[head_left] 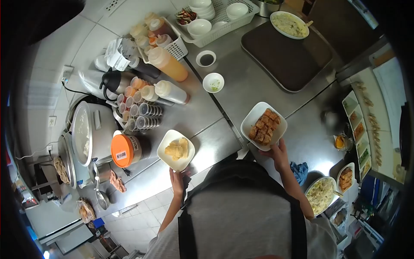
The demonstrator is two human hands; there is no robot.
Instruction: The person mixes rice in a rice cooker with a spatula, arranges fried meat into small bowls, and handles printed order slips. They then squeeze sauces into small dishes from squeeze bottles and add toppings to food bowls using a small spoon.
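My left hand (176,180) grips the near edge of a squarish white dish (162,150) that holds pale golden pieces of food (177,149). Over on the right, my right hand (277,154) has hold of a similar white dish (248,123), its fingers at the near right edge and partly hidden under it. Browned, crisp-looking chunks, perhaps cut meat (265,127), lie in rows in that dish. Both dishes are level, above or on the steel counter (211,149); I cannot tell whether they touch it.
An orange-lidded tub (123,151), a rice cooker (101,125) and squeeze bottles (168,64) stand left. Two small bowls (213,83) (206,58) sit ahead, near a dark tray (286,56). Toward the lower right are a blue cloth (299,172) and a large bowl of rice-like food (320,195).
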